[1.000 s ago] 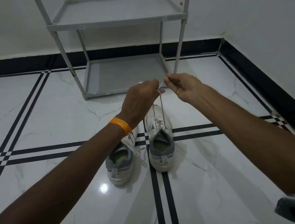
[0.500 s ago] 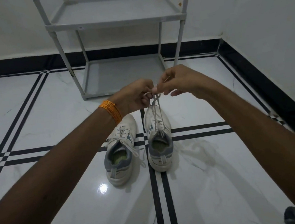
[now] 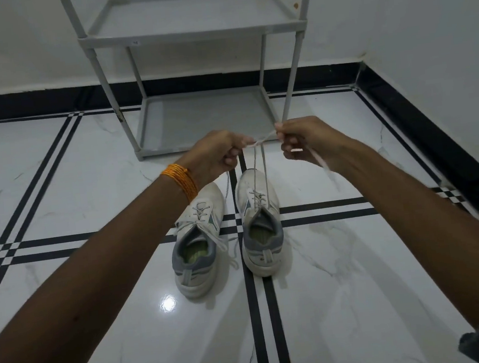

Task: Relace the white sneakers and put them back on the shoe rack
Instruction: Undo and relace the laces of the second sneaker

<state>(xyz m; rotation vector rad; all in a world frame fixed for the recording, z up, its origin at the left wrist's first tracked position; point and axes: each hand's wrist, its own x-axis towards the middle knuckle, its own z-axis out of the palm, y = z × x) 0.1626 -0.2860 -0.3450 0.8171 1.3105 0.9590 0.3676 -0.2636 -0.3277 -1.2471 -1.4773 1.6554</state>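
White woven lace [image 3: 259, 173] is held raised above the right sneaker [image 3: 260, 223], which stands on the tiled floor [image 3: 53, 178] just beside the left sneaker [image 3: 198, 239], both in front of the grey shoe rack [image 3: 194, 31]. The lace is judged to be light, limp and somewhat slippery, so it is best pinched near its ends, as is done here. Both strands rise from the top eyelets and are crossed between the hands. One end is clamped in the closed fingers of the left hand [image 3: 217, 154]; the other is pinched in the fingertips of the right hand [image 3: 305, 141], with a loose tail seen hanging below that hand. The shoe itself is judged light and soft-topped with a firmer heel, and can be lifted by the heel collar. Loose laces are seen trailing from the left sneaker.
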